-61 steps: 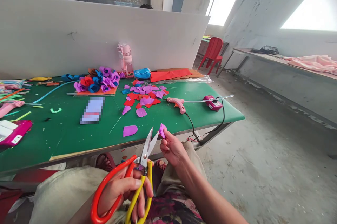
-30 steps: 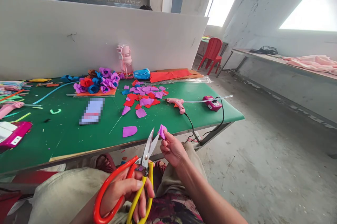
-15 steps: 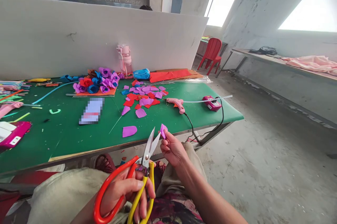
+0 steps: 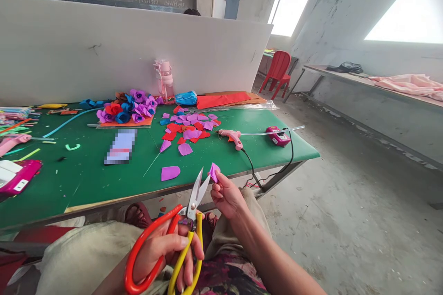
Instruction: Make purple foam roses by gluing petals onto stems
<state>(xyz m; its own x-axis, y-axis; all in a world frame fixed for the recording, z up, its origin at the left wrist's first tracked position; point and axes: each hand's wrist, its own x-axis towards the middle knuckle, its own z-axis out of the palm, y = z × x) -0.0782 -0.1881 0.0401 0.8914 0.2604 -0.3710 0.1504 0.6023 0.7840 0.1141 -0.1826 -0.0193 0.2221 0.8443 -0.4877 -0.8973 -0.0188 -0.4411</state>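
Note:
Scissors [image 4: 193, 211] with one red and one yellow handle are gripped in my left hand [image 4: 166, 249], blades parted and pointing up toward the table edge. Between thumb and fingers, my right hand [image 4: 226, 195] pinches a small purple petal [image 4: 214, 172] just right of the blade tips. A larger purple piece [image 4: 170, 173], rounded at one end, lies flat near the table's front edge. Beyond it spreads a pile of purple and red petals [image 4: 192, 128]. To the right of the pile rests a pink glue gun [image 4: 231, 138] with a clear glue stick in its back.
The green table [image 4: 93, 184] holds finished paper flowers [image 4: 129, 108], a phone [image 4: 120, 146], a pink bottle [image 4: 164, 78] and red sheets [image 4: 221, 99]. A pink power strip [image 4: 278, 136] sits at the right, its black cord hanging over the edge. A white board [image 4: 121, 50] stands behind.
The petal in my right hand has turned slightly and shows a wider face. Both hands and the scissors stay almost where they were.

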